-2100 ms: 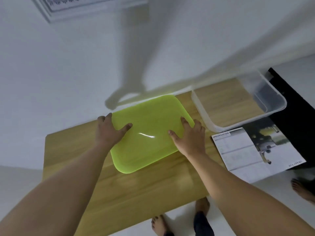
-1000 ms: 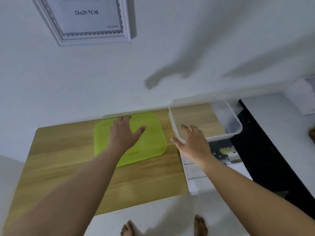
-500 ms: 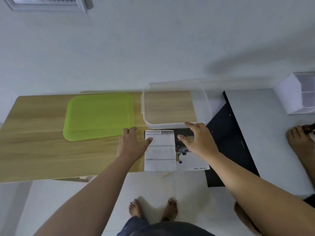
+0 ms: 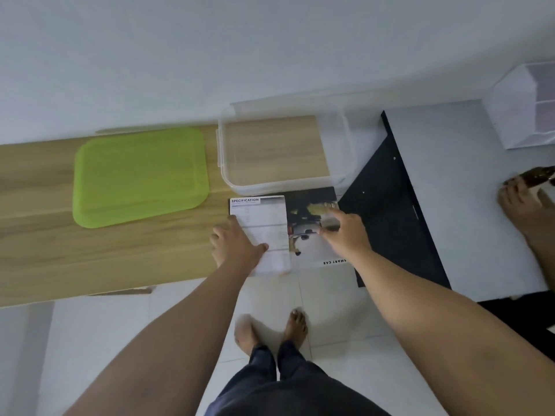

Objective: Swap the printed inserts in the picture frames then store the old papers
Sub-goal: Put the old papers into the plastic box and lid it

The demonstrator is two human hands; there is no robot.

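The worktop (image 4: 120, 250) fills the left and middle of the frame. On it, left of centre, the green lid (image 4: 139, 177) now lies flat and free. A moment ago both hands were pressing on it; they have left it and moved right, to the papers. In my judgement this means the box is opened and the storing step begins: the old papers are next to be lifted and put inside.

The papers (image 4: 261, 214) lie just below centre, touching or almost touching the near wall of the box. Their right part and near edge seem to pass over the end of the worktop, above the floor and a black panel (image 4: 390, 211).

The left hand (image 4: 237, 244) rests flat on the left part of the papers, fingers straight, grasping nothing. The right hand (image 4: 345, 232) is stretched over the right, printed part, fingers spread and released. Its tips are blurred, so I cannot tell if they already touch the sheet.

There is one container, the clear box (image 4: 270, 184), in the upper middle, just right of the lid. It is open. I see nothing in it; only the wood shows through its bottom. Its right end seems to hang past the end of the worktop. No picture frame is in view.
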